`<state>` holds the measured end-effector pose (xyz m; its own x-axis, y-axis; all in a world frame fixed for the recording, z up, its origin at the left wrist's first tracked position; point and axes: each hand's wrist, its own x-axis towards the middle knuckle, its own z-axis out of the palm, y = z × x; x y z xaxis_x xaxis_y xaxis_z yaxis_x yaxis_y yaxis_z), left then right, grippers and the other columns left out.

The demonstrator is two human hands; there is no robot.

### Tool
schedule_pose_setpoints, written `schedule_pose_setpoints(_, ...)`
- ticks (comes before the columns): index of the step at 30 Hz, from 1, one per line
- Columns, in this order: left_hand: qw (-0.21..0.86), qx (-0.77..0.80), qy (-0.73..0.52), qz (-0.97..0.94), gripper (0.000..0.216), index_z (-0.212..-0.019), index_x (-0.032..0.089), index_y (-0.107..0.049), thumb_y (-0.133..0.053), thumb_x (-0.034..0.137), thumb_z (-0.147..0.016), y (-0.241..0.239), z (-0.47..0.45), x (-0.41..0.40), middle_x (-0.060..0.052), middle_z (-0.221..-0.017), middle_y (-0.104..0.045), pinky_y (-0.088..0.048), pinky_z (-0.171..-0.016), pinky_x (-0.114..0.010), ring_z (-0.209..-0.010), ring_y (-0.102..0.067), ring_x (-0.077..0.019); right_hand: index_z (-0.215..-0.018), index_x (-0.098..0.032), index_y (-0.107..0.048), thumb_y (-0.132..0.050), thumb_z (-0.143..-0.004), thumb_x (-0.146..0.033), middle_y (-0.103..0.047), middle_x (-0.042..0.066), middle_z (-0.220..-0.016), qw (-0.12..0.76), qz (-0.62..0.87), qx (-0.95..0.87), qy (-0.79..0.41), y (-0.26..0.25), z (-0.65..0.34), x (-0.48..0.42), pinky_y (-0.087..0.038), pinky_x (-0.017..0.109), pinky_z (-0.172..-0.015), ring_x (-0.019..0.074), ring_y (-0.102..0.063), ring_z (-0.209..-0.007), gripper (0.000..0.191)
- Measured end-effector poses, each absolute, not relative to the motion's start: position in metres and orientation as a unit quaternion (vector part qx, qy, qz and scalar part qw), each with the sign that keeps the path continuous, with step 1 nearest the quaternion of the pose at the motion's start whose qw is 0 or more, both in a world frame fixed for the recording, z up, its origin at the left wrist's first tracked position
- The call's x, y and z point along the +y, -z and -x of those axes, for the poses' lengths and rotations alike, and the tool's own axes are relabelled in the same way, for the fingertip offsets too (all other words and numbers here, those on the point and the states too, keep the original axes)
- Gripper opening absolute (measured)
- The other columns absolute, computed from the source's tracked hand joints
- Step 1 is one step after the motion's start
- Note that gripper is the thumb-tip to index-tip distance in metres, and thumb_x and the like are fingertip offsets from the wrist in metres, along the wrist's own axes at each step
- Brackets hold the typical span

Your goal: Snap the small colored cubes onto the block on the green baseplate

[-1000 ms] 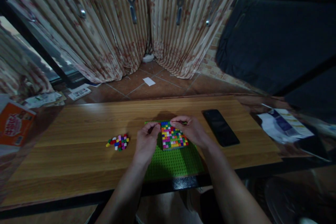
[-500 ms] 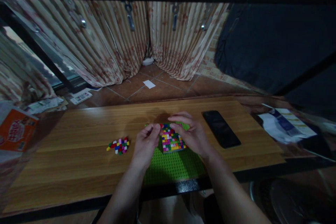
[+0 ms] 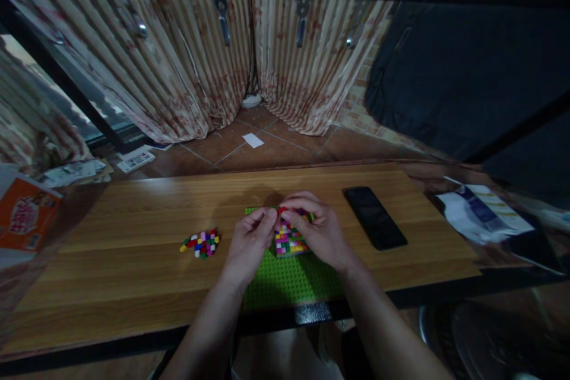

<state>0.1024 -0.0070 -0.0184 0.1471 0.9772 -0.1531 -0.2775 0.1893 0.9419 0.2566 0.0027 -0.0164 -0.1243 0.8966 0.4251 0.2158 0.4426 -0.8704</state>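
Observation:
Over the green studded baseplate [image 3: 291,282], my two hands meet at the far part of a block of multicoloured toy bricks [image 3: 287,240]. My right hand [image 3: 321,230] pinches a small red toy brick [image 3: 282,212] between thumb and fingers. Close beside it, my left hand [image 3: 253,242] has thumb and forefinger pressed together; whether its fingertips also grip something is hidden. Fingers of my right hand cover much of the far right side of the coloured block. A loose pile of small coloured bricks [image 3: 202,244] lies to the left.
A black phone [image 3: 374,218] lies on the wooden table [image 3: 133,285], right of the baseplate. Beyond the table are a white card [image 3: 253,140] on the tiled floor and striped curtains [image 3: 178,71]. An orange and white box [image 3: 27,217] stands at far left.
My right hand has moved left and closed in on the red brick, which showed at my left fingertips before. The view has shifted slightly.

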Motion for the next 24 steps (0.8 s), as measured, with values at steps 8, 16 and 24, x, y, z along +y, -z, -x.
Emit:
schedule_pose_setpoints(8, 0.568, 0.539, -0.518, -0.344, 0.035, -0.080, 0.014, -0.071, -0.075, 0.048, -0.070, 0.020, -0.096, 0.001, 0.003, -0.065, -0.055, -0.021, -0.045, -0.020, -0.047, -0.033, -0.0040, -0.092, -0.025, -0.074, -0.065, -0.087, -0.025, -0.070, 0.004, -0.097, 0.475, 0.510, -0.675, -0.242, 0.024, -0.293, 0.009, -0.051, 0.037, -0.089, 0.0199, -0.066, -0.097, 0.011)
schedule_pose_setpoints(16, 0.552, 0.560, -0.486, -0.382, 0.033, -0.079, 0.017, -0.072, -0.075, 0.049, -0.069, 0.025, -0.100, 0.000, 0.001, -0.064, -0.061, -0.031, -0.053, -0.023, -0.053, -0.044, -0.0093, -0.094, -0.022, -0.073, -0.059, -0.090, -0.022, -0.070, 0.007, -0.102, 0.413, 0.515, -0.718, -0.219, 0.025, -0.288, 0.007, -0.051, 0.037, -0.090, 0.0206, -0.066, -0.098, 0.015)
schedule_pose_setpoints(24, 0.563, 0.556, -0.483, -0.376, 0.030, -0.082, 0.016, -0.072, -0.074, 0.044, -0.070, 0.025, -0.102, 0.000, 0.001, -0.064, -0.061, -0.034, -0.055, -0.023, -0.055, -0.045, -0.0097, -0.093, -0.021, -0.074, -0.059, -0.089, -0.019, -0.070, 0.007, -0.100, 0.414, 0.514, -0.719, -0.219, 0.026, -0.284, 0.008, -0.051, 0.036, -0.088, 0.0203, -0.066, -0.095, 0.016)
